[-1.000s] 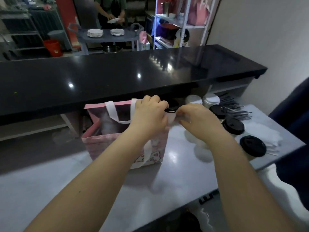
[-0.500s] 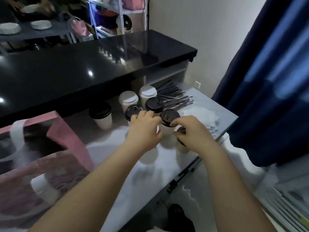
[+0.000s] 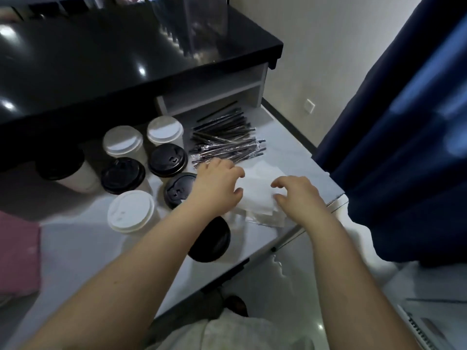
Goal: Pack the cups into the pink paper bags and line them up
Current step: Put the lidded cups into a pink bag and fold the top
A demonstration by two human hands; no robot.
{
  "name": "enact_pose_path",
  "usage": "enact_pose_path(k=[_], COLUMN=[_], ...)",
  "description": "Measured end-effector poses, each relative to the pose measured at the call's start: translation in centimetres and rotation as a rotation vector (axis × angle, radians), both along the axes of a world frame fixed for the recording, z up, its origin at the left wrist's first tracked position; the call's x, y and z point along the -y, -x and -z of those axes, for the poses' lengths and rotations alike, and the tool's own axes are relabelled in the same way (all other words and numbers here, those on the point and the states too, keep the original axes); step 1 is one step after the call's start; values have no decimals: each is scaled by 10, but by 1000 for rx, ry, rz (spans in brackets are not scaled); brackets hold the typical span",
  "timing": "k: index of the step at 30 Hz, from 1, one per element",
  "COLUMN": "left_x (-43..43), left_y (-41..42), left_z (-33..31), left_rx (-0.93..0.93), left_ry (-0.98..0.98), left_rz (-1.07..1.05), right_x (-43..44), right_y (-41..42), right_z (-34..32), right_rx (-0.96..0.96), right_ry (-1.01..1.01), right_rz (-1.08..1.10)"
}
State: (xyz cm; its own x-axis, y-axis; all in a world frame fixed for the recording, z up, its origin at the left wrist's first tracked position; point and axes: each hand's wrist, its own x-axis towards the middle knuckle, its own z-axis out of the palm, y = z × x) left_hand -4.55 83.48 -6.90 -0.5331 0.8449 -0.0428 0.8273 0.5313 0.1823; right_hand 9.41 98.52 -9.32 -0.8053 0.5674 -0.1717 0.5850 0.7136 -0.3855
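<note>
Several lidded paper cups stand on the grey worktop (image 3: 75,248). Some wear white lids, such as the near cup (image 3: 131,211) and a far cup (image 3: 165,128). Others wear black lids, such as the cup (image 3: 167,160) and the one (image 3: 210,240) under my left forearm. My left hand (image 3: 217,185) and my right hand (image 3: 295,195) hover with fingers spread over a stack of white napkins (image 3: 257,193). Neither hand holds anything. A corner of the pink paper bag (image 3: 17,256) shows at the left edge.
Wrapped black straws (image 3: 227,140) lie in a pile behind the napkins. A black counter (image 3: 126,46) overhangs the back of the worktop. A dark blue curtain (image 3: 404,147) hangs on the right, past the worktop's edge. Papers (image 3: 434,322) lie at the bottom right.
My view has swung right, away from the pink bag. Both hands have left the black-lidded cup they were around and moved right, over the napkins.
</note>
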Motion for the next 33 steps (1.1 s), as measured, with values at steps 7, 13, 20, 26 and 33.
enact_pose_path(k=[7, 13, 20, 26, 33], left_x=[-40, -48, -49, -44, -29], left_y=[16, 19, 24, 27, 25], left_z=[15, 22, 21, 13, 0], left_rx=[-2, 41, 37, 35, 35], left_ry=[164, 177, 182, 140, 40], left_rz=[-35, -66, -89, -113, -152], right_x=[-39, -37, -25, -18, -24], right_y=[51, 55, 44, 41, 41], right_z=[38, 66, 77, 70, 28], right_rx=[120, 90, -227, -279, -433], right_ry=[-51, -22, -101, -20, 493], right_rz=[-18, 27, -12, -48, 80])
